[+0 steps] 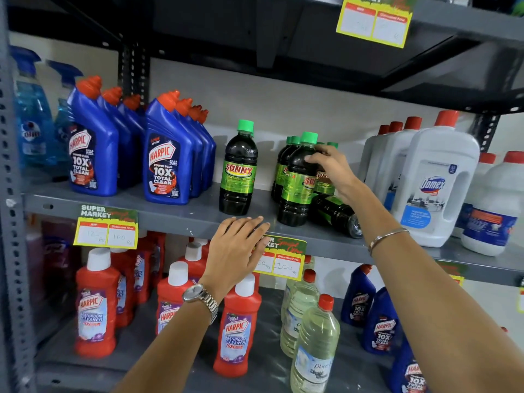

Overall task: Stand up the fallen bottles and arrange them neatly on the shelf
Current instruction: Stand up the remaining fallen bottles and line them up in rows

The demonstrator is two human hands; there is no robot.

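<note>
On the shelf (175, 215), right hand's (331, 165) grip wraps a bottle (323, 177); left hand (238, 248) flat, open.

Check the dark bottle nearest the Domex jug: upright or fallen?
Fallen. The bottle lies on its side on the shelf, base facing outward, beside upright Sunny bottles.
</note>
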